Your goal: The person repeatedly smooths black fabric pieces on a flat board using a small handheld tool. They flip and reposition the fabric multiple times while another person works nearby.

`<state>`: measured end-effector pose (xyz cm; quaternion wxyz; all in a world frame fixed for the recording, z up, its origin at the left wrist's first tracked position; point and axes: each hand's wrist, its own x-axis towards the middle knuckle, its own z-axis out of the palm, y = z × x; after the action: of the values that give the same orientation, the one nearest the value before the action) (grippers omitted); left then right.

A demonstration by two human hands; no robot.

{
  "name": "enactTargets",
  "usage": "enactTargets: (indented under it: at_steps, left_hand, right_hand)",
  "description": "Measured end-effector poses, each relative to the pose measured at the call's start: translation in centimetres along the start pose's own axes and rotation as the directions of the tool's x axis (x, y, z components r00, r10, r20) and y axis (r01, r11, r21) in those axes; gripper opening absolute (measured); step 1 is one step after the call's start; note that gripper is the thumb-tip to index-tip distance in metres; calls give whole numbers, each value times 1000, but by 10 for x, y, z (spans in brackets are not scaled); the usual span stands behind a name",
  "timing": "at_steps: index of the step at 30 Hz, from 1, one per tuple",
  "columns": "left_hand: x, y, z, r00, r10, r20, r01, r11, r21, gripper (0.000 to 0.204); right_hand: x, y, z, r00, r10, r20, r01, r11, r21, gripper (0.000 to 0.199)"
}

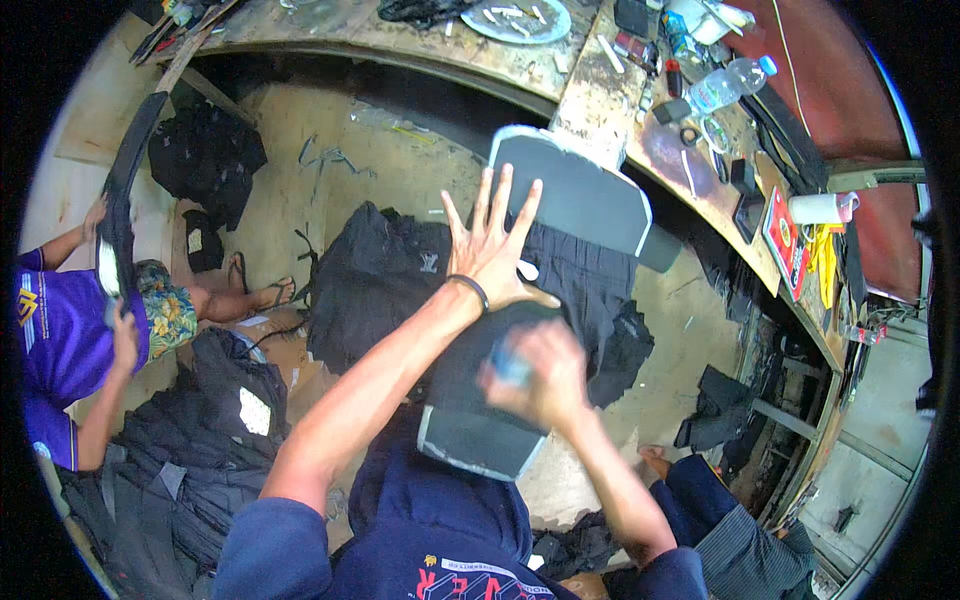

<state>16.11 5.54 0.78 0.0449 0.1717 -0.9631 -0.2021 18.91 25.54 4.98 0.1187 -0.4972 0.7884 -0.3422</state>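
L hand [490, 255]: ctr of frame, palm down, fingers fanned wide, pointing to top; rests on black garment [597, 285], fingertips reaching over grey board [575, 190]. Grips nothing. Dark band on L wrist.

R hand [550, 375]: just below & right of ctr, motion-blurred; fingers curled round a blue item [512, 362], also blurred, kind n/a. Grip closed about it; exact finger contact can't be told. Item sits over dark panel [485, 430] w/ pale edging, lower ctr. Can't tell if panel & board are one pc under the cloth.

Garment: ctr to right of ctr, gathered waistband near the board's lower edge, cloth running down beside R hand. Small white pc [527, 270] next to L thumb side. More dark cloth [375, 275] left of ctr, on floor.

Surroundings: wooden bench [515, 72] across top & down right side. On it: round plate [550, 25] w/ white sticks, top ctr; clear bottle [730, 85], blue cap, upper right; red booklet [785, 245] & white roll [822, 208], right.

Co-worker in purple shirt [75, 350], far left, both hands on long dark strip [125, 180]. Dark cloth heap [190, 450], lower left. Another person's foot [655, 460], lower right.
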Motion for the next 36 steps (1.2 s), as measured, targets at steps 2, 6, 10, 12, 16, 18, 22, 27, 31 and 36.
enactTargets:
  at_steps: [2, 6, 10, 12, 16, 18, 22, 27, 31, 36]
  left_hand:
    - [0, 1, 1, 999, -28, 22, 28, 1000, -9, 172]
    - [-3, -1, 9, 1000, -17, -2, 17, 1000, -23, 170]
    - [-1, -1, 8, 1000, 4, -21, -5, 1000, -11, 167]
    - [-1, 2, 4, 1000, -26, 2, 26, 1000, -5, 162]
    - [-18, -1, 1, 964, 102, -246, -123, 990, -72, 150]
    - [-39, -8, 8, 966, -16, -260, -17, 992, -123, 145]
    - [-111, -23, 32, 918, -396, 28, 302, 652, -695, 109]
    - [-261, 1, 3, 933, -242, 265, 341, 370, -864, 61]
    - [-367, 55, -63, 663, 167, 730, 515, 607, -606, 58]
    - [-337, 135, -20, 554, 565, 612, 292, 556, -778, 90]
  right_hand:
    - [16, 12, -6, 973, 65, -220, -111, 972, -205, 44]
    - [-29, -10, -1, 995, 94, -37, -94, 996, 10, 43]
    - [-3, 12, -21, 966, 139, -216, -175, 971, -160, 47]
    - [-29, 4, -7, 960, 138, -245, -195, 955, -224, 46]
    - [-64, 4, -30, 935, 347, -65, -343, 937, 71, 44]
    - [-57, 27, -50, 819, 482, -312, -390, 866, 314, 49]
    - [-64, 72, -67, 535, 785, 311, -671, 173, 721, 50]
    - [-196, 44, -2, 615, 658, 436, -740, 289, 608, 61]
    - [-349, -49, 5, 510, 645, 569, -820, 164, 549, 66]
    - [-428, -95, -94, -40, 988, 151, -805, -121, 580, 42]
